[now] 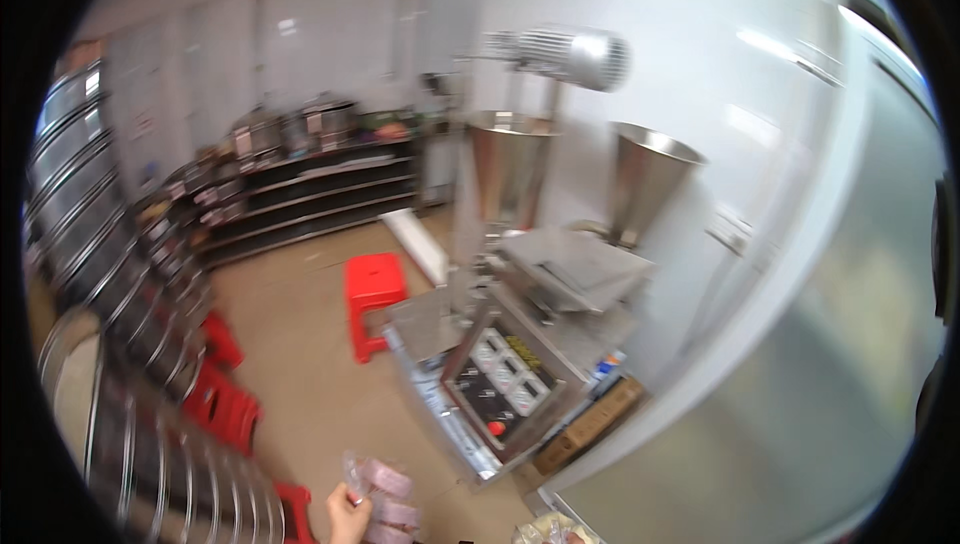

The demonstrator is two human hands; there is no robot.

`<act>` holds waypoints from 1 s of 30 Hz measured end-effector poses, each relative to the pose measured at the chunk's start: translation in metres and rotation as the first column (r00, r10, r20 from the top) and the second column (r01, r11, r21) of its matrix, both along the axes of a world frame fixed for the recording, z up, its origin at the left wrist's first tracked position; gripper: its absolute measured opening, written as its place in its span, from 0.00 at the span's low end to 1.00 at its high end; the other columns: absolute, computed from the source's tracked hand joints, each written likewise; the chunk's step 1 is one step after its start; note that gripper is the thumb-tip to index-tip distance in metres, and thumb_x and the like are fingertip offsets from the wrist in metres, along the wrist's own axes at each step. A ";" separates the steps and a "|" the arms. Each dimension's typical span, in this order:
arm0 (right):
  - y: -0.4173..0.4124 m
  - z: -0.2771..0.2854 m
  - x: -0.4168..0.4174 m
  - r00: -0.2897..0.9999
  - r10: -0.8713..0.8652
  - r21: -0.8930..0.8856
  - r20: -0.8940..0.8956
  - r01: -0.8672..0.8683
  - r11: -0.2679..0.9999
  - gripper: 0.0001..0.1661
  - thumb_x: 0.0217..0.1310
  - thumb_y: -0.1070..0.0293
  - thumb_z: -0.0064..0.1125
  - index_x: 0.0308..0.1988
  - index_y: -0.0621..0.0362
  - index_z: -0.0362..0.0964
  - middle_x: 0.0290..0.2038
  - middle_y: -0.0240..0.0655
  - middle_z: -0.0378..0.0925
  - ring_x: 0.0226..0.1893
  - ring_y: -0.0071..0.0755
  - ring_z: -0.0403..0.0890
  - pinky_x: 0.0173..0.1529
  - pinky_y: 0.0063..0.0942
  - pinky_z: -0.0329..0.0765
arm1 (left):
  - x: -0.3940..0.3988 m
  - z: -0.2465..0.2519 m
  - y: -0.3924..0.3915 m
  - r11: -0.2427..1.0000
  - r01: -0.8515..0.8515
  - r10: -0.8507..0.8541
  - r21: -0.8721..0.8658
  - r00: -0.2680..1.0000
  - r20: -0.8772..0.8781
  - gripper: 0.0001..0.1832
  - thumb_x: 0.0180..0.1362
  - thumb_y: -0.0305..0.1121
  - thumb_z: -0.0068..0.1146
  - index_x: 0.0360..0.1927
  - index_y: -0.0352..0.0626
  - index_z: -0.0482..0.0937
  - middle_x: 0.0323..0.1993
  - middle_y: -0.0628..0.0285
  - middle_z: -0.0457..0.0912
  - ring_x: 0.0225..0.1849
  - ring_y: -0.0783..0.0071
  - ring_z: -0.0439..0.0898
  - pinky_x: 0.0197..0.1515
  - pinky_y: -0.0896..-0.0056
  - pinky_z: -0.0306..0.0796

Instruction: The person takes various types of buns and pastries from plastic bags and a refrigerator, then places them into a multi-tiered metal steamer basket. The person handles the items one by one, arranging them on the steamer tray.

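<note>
At the bottom of the view, my left hand grips the gathered neck of a clear plastic bag. Several pinkish-purple blocks show through the plastic beside my fingers; what they are is too blurred to tell. Only a bit of my right hand appears at the lower edge, on another clear plastic bag with pale yellowish contents. Both bags hang above the tan floor. Ahead stands a stainless-steel filling machine with a control panel, two metal hoppers and a motor on top.
Tall stacks of round metal steamers line the left side, with red plastic stools at their base. Another red stool stands mid-floor. Shelving bearing metal pots is at the back. A frosted glass door borders the right.
</note>
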State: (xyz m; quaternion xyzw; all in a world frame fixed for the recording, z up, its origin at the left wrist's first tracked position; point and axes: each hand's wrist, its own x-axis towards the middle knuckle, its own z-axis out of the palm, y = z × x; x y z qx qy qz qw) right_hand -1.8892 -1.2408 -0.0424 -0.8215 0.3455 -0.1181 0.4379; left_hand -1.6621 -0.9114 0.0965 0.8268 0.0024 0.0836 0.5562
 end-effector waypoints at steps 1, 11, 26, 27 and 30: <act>-0.002 0.001 0.012 0.994 0.056 0.020 -0.097 -0.054 0.998 0.33 0.44 0.56 0.64 0.47 0.65 0.65 0.43 0.47 0.70 0.46 0.46 0.71 0.49 0.37 0.68 | -0.006 -0.006 0.008 0.996 -0.014 0.011 -0.093 0.999 -0.041 0.09 0.36 0.20 0.54 0.15 0.42 0.64 0.13 0.73 0.65 0.15 0.87 0.60 0.16 0.82 0.53; 0.051 0.040 0.162 0.833 0.505 0.126 -0.224 -0.489 0.863 0.36 0.41 0.53 0.65 0.45 0.68 0.67 0.41 0.53 0.73 0.43 0.52 0.73 0.48 0.39 0.68 | -0.013 -0.019 0.080 0.919 -0.395 0.390 0.008 0.904 -0.173 0.12 0.40 0.23 0.59 0.15 0.43 0.65 0.14 0.73 0.68 0.17 0.88 0.62 0.18 0.82 0.56; 0.182 0.066 0.482 0.698 0.715 -0.108 -0.038 -0.714 0.692 0.19 0.46 0.63 0.63 0.37 0.63 0.72 0.32 0.43 0.76 0.34 0.39 0.75 0.41 0.33 0.71 | 0.138 0.001 0.196 0.794 -0.592 0.572 -0.139 0.805 -0.158 0.12 0.43 0.28 0.59 0.17 0.42 0.65 0.11 0.74 0.64 0.14 0.89 0.60 0.15 0.82 0.53; 0.182 0.051 0.506 0.695 0.717 -0.061 0.058 -0.714 0.697 0.20 0.46 0.63 0.63 0.39 0.63 0.72 0.33 0.42 0.76 0.34 0.39 0.75 0.42 0.33 0.71 | 0.154 0.001 0.201 0.775 -0.599 0.569 -0.200 0.800 -0.190 0.13 0.44 0.28 0.60 0.17 0.42 0.65 0.12 0.74 0.64 0.15 0.90 0.59 0.16 0.82 0.52; 0.186 0.021 0.577 0.659 0.752 -0.097 0.013 -0.748 0.657 0.22 0.50 0.68 0.59 0.46 0.63 0.69 0.37 0.39 0.76 0.35 0.35 0.74 0.44 0.30 0.71 | 0.196 -0.001 0.214 0.716 -0.689 0.675 -0.113 0.724 -0.143 0.13 0.43 0.30 0.62 0.16 0.42 0.66 0.12 0.74 0.65 0.15 0.89 0.60 0.16 0.82 0.53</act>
